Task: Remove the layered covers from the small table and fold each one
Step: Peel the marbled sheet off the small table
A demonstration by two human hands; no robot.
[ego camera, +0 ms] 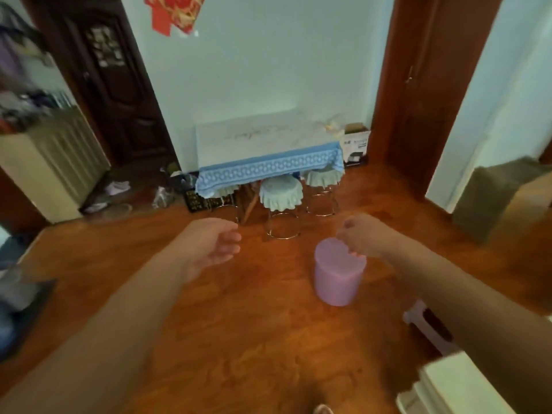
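Blue cover: a patterned cloth (270, 168) hangs over the front edge of the small table (206, 144) at twelve o'clock, its lattice print soft and drooping; it looks to be the lower layer.
Top cover: a pale, glossy sheet (257, 134) lies flat over the tabletop, faintly marked, likely plastic to shield the cloth.
Table position: pushed against the far wall, well apart from the person, so the covers are not yet in reach.
Left hand: the left hand (213, 248) reaches forward at eleven o'clock, fingers loosely spread and holding nothing, seemingly readied for the approach.
Right hand: the right hand (363, 236) at one o'clock has fingers loosely curled, apparently empty; whether it touches the bin behind it cannot be told.
Bin: a lilac cylindrical bin (336, 273), smooth plastic, stands on the floor between the person and the table.
Stools: round stools (280, 192) with frilled pale covers and chrome legs are tucked under the table to save space.
Floor: warm polished wood boards (239, 324).
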